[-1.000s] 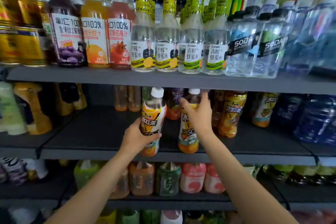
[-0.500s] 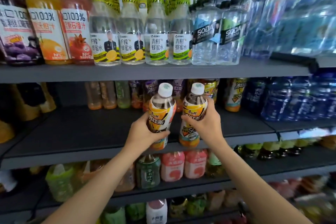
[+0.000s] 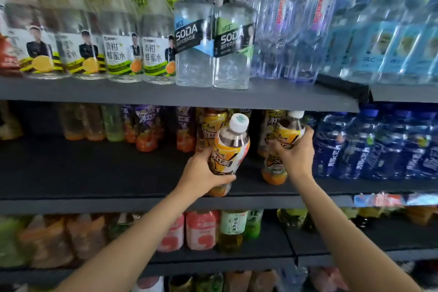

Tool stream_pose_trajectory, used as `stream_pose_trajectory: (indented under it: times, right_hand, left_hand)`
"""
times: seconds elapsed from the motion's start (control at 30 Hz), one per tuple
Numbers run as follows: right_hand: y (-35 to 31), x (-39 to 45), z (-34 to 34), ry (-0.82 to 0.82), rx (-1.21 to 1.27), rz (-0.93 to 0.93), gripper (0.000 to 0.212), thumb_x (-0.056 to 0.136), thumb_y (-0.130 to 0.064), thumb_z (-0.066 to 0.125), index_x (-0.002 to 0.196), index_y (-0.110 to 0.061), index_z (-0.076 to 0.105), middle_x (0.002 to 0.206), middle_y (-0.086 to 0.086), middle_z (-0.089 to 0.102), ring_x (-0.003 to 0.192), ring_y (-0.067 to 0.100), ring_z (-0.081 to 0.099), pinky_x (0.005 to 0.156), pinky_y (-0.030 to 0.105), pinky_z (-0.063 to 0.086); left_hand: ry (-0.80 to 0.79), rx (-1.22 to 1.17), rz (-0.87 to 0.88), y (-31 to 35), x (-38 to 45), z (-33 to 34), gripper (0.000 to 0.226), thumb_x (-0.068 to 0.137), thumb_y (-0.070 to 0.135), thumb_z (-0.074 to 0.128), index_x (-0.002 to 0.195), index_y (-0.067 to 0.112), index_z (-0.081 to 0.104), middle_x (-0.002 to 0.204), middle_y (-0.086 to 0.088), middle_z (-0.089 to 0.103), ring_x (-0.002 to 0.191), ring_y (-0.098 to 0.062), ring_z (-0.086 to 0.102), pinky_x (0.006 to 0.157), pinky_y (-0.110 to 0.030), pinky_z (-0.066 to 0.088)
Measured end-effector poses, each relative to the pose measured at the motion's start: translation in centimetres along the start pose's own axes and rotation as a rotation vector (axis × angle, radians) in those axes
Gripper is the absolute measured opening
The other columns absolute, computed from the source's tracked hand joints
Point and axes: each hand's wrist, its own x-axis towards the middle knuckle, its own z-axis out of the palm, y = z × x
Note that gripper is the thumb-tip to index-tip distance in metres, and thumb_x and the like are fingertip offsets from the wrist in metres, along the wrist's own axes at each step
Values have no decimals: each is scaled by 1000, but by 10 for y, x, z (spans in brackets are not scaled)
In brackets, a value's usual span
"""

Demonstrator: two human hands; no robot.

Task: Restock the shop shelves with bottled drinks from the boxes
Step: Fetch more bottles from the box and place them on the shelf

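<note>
1. On the middle shelf [image 3: 94, 173], two hands are putting iced tea bottles in place, in front of a row of the same drink at the back.
2. The left hand [image 3: 203, 173] is wrapped tight around the left tea bottle [image 3: 228, 149]. It holds the bottle by the lower half, and the bottle leans a little. Its bottom is at the front edge of the shelf, but I cannot tell if it is touching.
3. The right hand [image 3: 292, 152] is wrapped around the right tea bottle [image 3: 280, 147], up near the top, just under the white cap. This bottle is farther back on the shelf, and I cannot tell if its bottom is down yet.
4. Both bottles look full, so I think they are a bit heavy for their size.
5. The plastic is thin, so it may squish a little if squeezed hard. The shiny label could feel slippery.
6. The best place to hold is the middle of the bottle, where the hand fits all the way around.
7. A tall bottle can tip over, so it should be set down flat.
8. Blue water bottles [image 3: 369, 147] stand just beside the right hand.
</note>
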Motion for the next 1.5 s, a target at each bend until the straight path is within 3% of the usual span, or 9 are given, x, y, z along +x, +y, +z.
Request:
stream_pose_trajectory:
  times: [0.23, 0.5, 0.6, 0.73, 0.87, 1.0, 1.2, 1.33, 1.5]
  right_hand:
    - [33, 54, 19, -250, 11, -9, 79, 70, -11, 79, 133, -4, 32, 128, 14, 52, 117, 29, 51, 84, 27, 38]
    - [58, 58, 12, -192, 139, -16, 80, 78, -8, 73, 141, -8, 24, 133, 11, 48, 121, 24, 48, 88, 19, 35]
    - [60, 72, 11, -248, 96, 50, 81, 79, -11, 72, 142, -9, 21, 131, 11, 51, 120, 26, 49, 86, 25, 38]
    - [59, 72, 6, -235, 19, 55, 83, 79, -14, 72, 143, -4, 20, 134, 19, 46, 125, 32, 44, 99, 38, 39]
    - [57, 48, -13, -137, -30, -46, 63, 89, -11, 60, 140, 1, 25, 141, 19, 32, 128, 30, 37, 93, 20, 31]
    - [61, 35, -31, -153, -43, -99, 51, 90, -2, 52, 136, 1, 30, 135, 17, 34, 120, 28, 43, 88, 17, 31]
    - [62, 30, -39, -181, -61, -33, 50, 87, 8, 46, 134, 1, 31, 133, 19, 34, 114, 32, 46, 87, 21, 34]
    - [52, 19, -31, -165, -74, -17, 49, 84, 9, 47, 131, 1, 34, 130, 19, 35, 110, 35, 48, 83, 27, 36]
    - [6, -21, -6, -106, -47, -265, 39, 81, 11, 49, 119, 3, 42, 121, 18, 40, 99, 8, 39, 77, 13, 30]
  left_hand:
    - [60, -57, -90, 25, 14, 53, 55, 62, 27, 85, 110, 23, 59, 97, 15, 60, 96, -2, 56, 81, -15, 39]
    - [53, -33, -194, 29, 31, 68, 54, 64, 31, 83, 112, 23, 59, 105, 9, 65, 102, -9, 58, 86, -24, 44]
    - [48, -26, -223, 34, 38, 75, 54, 67, 32, 81, 115, 23, 58, 107, 10, 63, 101, -6, 55, 84, -22, 41]
    - [38, 35, -226, 40, 49, 90, 57, 67, 35, 81, 116, 20, 57, 114, 5, 64, 106, -12, 58, 80, -20, 40]
    - [50, 52, -228, 42, 64, 109, 64, 65, 38, 82, 120, 17, 56, 119, -2, 64, 112, -19, 58, 84, -23, 44]
    - [39, 80, -240, 46, 82, 128, 68, 64, 44, 81, 120, 15, 56, 119, -6, 64, 112, -23, 58, 88, -33, 48]
    - [110, 54, -212, 46, 94, 156, 69, 65, 46, 79, 119, 11, 52, 119, -8, 62, 112, -26, 57, 88, -35, 48]
    - [114, 4, -165, 43, 74, 152, 82, 70, 44, 76, 134, 10, 38, 132, -10, 50, 123, -25, 45, 96, -37, 42]
    - [298, 71, 59, 8, -11, 96, 45, 85, 15, 60, 127, 10, 44, 120, -2, 51, 113, -15, 47, 96, -24, 37]
